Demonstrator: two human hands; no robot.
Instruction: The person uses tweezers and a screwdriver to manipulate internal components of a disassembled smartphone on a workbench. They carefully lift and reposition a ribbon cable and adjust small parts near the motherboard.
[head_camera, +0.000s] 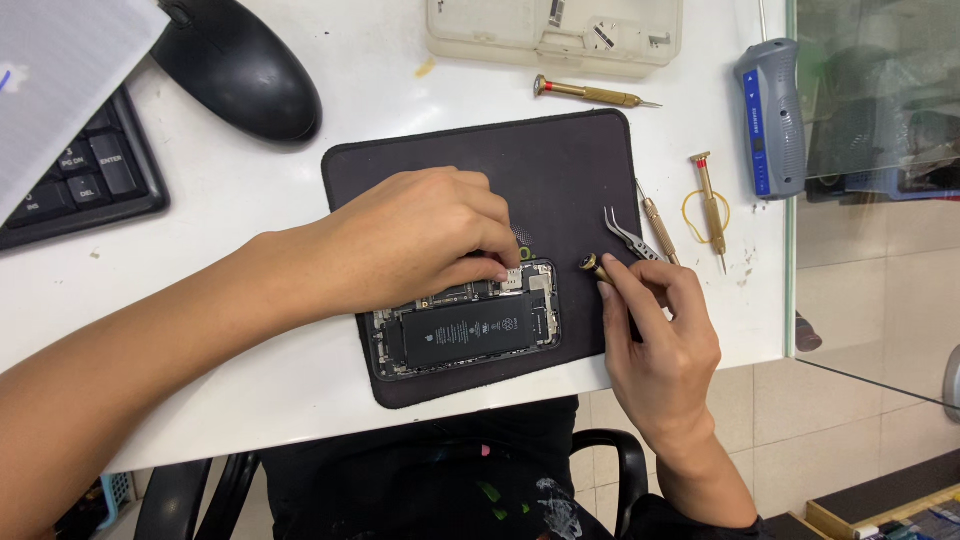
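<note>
**Opened phone on the mat, hands full**

Opened smartphone (465, 320) lay on the dark mat (560, 170). Left hand (420, 240) had fingertips pinched together at its top edge; right hand (660, 330) was clamped on a brass screwdriver (600, 270). Looked light but fragile, so I'd grip the frame edges.

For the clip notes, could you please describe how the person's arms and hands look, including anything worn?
Both forearms are bare, with no sleeves in view. The left hand and right hand wear no gloves, rings or watch. The fingers are uncovered, with short nails.
</note>
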